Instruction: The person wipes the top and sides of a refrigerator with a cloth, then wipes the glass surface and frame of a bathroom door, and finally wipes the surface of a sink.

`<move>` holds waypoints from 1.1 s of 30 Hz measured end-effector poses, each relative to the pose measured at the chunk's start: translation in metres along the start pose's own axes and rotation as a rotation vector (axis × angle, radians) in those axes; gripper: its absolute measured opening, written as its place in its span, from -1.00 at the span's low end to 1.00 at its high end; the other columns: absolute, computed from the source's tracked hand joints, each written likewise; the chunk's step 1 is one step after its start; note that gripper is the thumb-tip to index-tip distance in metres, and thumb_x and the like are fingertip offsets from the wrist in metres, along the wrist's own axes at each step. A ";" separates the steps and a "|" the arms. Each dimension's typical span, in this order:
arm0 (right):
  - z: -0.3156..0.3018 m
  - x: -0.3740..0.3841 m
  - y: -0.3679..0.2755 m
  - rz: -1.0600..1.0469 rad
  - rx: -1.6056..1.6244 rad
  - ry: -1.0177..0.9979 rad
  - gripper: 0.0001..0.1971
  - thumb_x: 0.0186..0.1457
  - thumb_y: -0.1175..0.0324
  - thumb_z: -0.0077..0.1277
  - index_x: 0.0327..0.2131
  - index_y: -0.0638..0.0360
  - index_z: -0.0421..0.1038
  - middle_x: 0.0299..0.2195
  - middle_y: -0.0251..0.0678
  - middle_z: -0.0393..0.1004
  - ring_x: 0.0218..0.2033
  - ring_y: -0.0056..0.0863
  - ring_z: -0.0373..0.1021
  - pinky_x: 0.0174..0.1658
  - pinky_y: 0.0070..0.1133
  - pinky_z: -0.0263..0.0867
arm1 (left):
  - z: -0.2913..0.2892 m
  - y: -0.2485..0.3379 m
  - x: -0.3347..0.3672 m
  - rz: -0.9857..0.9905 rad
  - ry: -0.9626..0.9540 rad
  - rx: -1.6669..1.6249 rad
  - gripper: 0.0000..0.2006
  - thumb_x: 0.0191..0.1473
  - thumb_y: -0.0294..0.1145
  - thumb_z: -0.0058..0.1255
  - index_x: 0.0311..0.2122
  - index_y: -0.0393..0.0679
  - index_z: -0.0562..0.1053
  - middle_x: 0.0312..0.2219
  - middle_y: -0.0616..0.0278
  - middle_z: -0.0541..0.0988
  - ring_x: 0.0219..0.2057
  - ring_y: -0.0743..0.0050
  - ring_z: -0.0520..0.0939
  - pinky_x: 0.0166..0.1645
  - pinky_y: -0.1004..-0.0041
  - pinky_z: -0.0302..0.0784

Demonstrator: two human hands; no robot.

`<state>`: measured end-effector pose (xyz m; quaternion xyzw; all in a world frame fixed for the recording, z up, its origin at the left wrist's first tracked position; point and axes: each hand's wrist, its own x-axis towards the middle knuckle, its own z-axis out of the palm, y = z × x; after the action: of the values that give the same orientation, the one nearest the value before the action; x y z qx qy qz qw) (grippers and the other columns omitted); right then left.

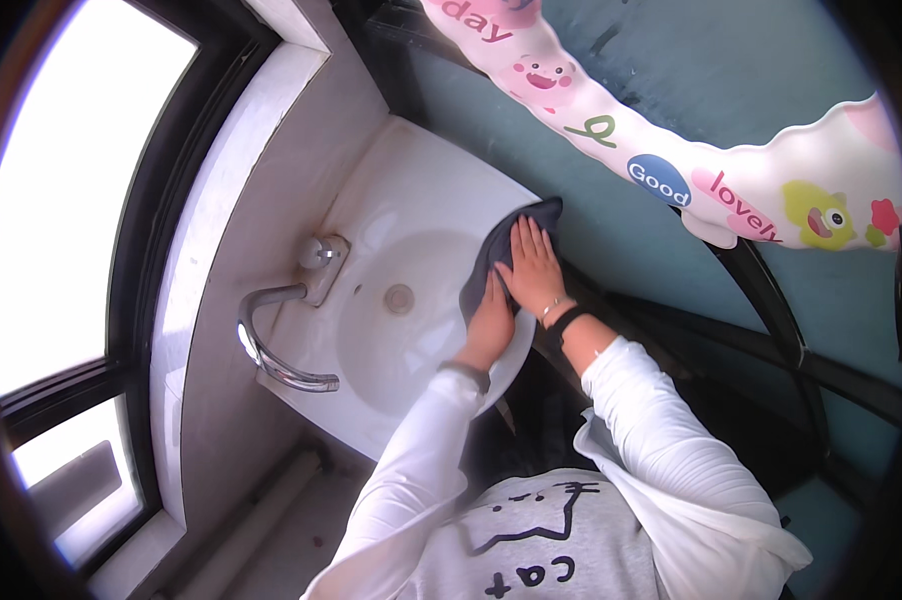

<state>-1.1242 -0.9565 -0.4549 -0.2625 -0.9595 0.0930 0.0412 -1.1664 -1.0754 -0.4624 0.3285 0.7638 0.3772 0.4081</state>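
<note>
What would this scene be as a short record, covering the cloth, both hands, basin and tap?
Cloth: dark, lying over the right-hand rim of the basin
Left hand: fingers extended on the cloth
Right hand: flat on the cloth, black band at its wrist
Basin: white, round drain
Tap: shiny, curved, on the basin's left side

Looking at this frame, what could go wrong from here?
The dark cloth lies at the edge of the white sink, so it might slip off if the left hand and right hand eased up. The left sleeve overlaps the rim in this view and could brush it; whether they touch is unclear.
</note>
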 end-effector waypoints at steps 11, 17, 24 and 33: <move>-0.010 -0.053 -0.020 0.029 0.026 -0.146 -0.25 -0.06 0.04 -0.07 0.08 0.40 -0.04 0.16 -0.01 -0.12 0.21 -0.19 -0.23 0.22 -0.37 -0.32 | 0.023 -0.030 -0.084 0.207 0.055 0.443 -0.39 -0.05 -0.42 -0.12 0.07 -0.50 -0.02 0.04 -0.35 0.07 0.01 -0.19 0.25 0.08 0.26 0.19; -0.007 -0.008 -0.020 -0.171 -0.166 -0.190 -0.29 -0.05 0.07 -0.10 0.08 0.39 -0.02 0.16 -0.03 -0.10 0.21 -0.24 -0.21 0.23 -0.39 -0.34 | -0.011 -0.030 -0.050 0.076 -0.085 0.381 -0.42 -0.03 -0.30 -0.12 0.07 -0.38 0.06 0.02 -0.19 0.19 -0.10 -0.11 0.38 -0.03 0.21 0.29; 0.020 -0.027 -0.046 -0.564 -0.410 -0.601 -0.37 0.04 0.00 -0.26 0.07 0.30 0.07 0.16 -0.14 -0.05 0.20 -0.28 -0.17 0.22 -0.41 -0.34 | -0.014 -0.051 -0.106 0.090 0.019 0.482 -0.57 -0.06 -0.22 -0.07 -0.07 -0.19 0.28 -0.31 0.04 0.38 -0.33 0.04 0.46 -0.27 0.22 0.42; 0.058 -0.083 -0.132 -0.582 0.048 -1.061 -0.37 0.10 0.02 -0.37 0.13 0.28 -0.08 0.20 -0.10 -0.21 0.22 -0.19 -0.25 0.20 -0.33 -0.28 | -0.065 -0.073 -0.205 -0.086 0.055 0.672 -0.72 -0.17 -0.26 0.00 -0.29 -0.12 0.37 -0.36 0.16 0.37 -0.28 0.17 0.41 -0.30 0.27 0.36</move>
<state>-1.1261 -1.1196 -0.4873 0.0940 -0.8792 0.2177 -0.4133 -1.1447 -1.2976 -0.4229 0.4019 0.8691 0.0956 0.2719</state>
